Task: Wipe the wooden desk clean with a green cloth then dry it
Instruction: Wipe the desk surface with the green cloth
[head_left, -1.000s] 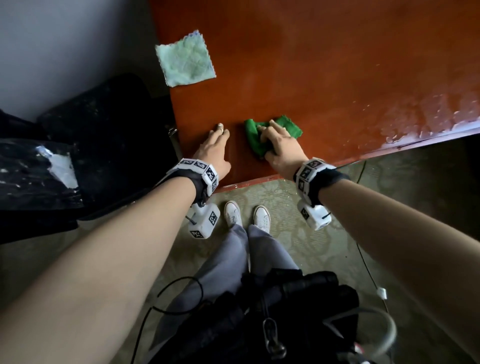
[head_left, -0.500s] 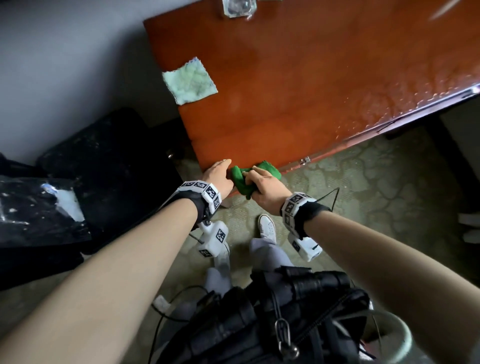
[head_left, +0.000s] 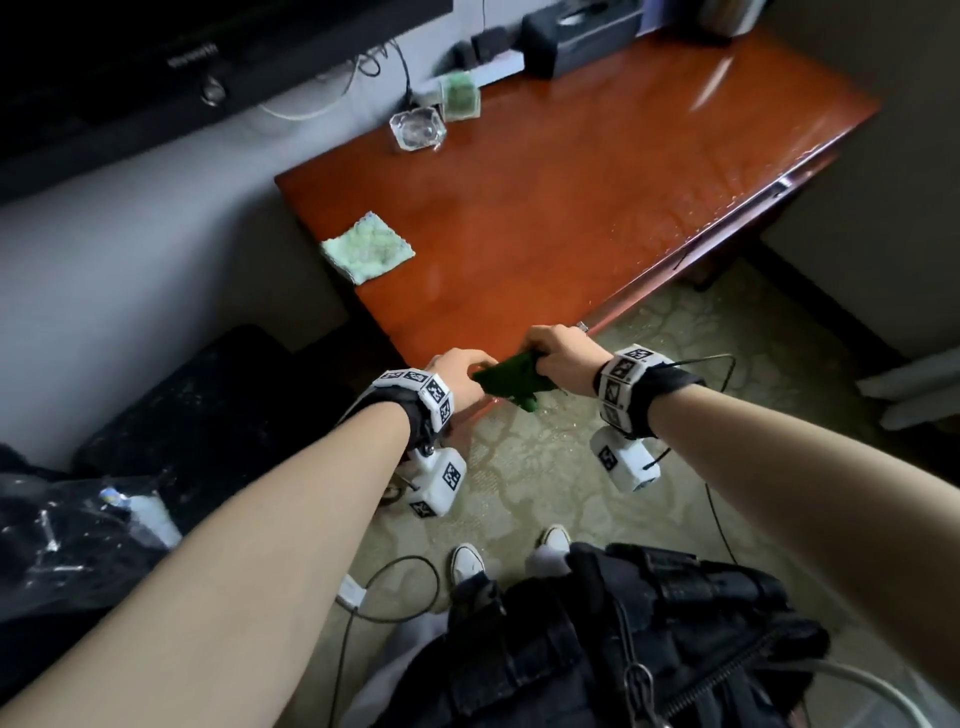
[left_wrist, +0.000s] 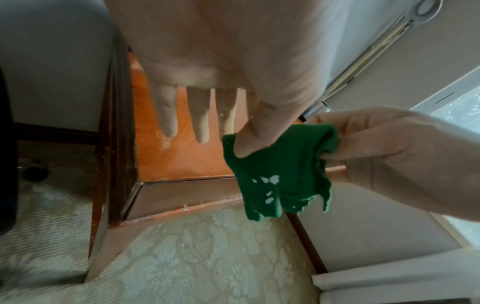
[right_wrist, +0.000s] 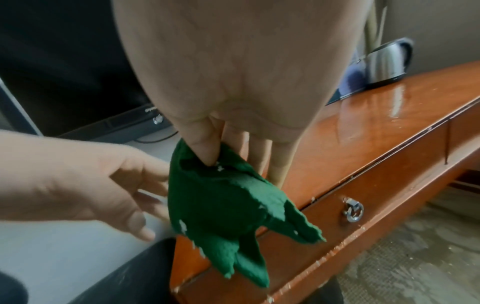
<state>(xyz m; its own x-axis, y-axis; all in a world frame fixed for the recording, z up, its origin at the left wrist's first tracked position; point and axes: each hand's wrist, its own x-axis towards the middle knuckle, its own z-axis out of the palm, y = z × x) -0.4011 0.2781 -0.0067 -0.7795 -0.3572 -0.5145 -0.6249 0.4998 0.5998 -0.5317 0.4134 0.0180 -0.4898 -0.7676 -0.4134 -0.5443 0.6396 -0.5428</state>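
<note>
The dark green cloth (head_left: 511, 382) hangs in the air just off the near left corner of the reddish wooden desk (head_left: 571, 208). Both hands hold it. My right hand (head_left: 540, 358) pinches its top between thumb and fingers (right_wrist: 205, 152), with the rest dangling (right_wrist: 228, 216). My left hand (head_left: 470, 371) pinches the cloth's other upper corner with the thumb (left_wrist: 249, 139); its other fingers stay straight. White crumbs cling to the cloth (left_wrist: 270, 181). The desk's right part shines wet.
A pale green cloth (head_left: 368, 248) lies flat near the desk's left edge. At the back stand a glass ashtray (head_left: 418, 130), a small green box (head_left: 460, 96), a dark box (head_left: 576, 36) and a kettle (right_wrist: 387, 61). A black chair (head_left: 208, 415) is at left; cables cross the carpet.
The right hand has dragged the green cloth off the desk's front edge and lifted it. The left hand left the desk top and took hold of the cloth. The head view pulled back.
</note>
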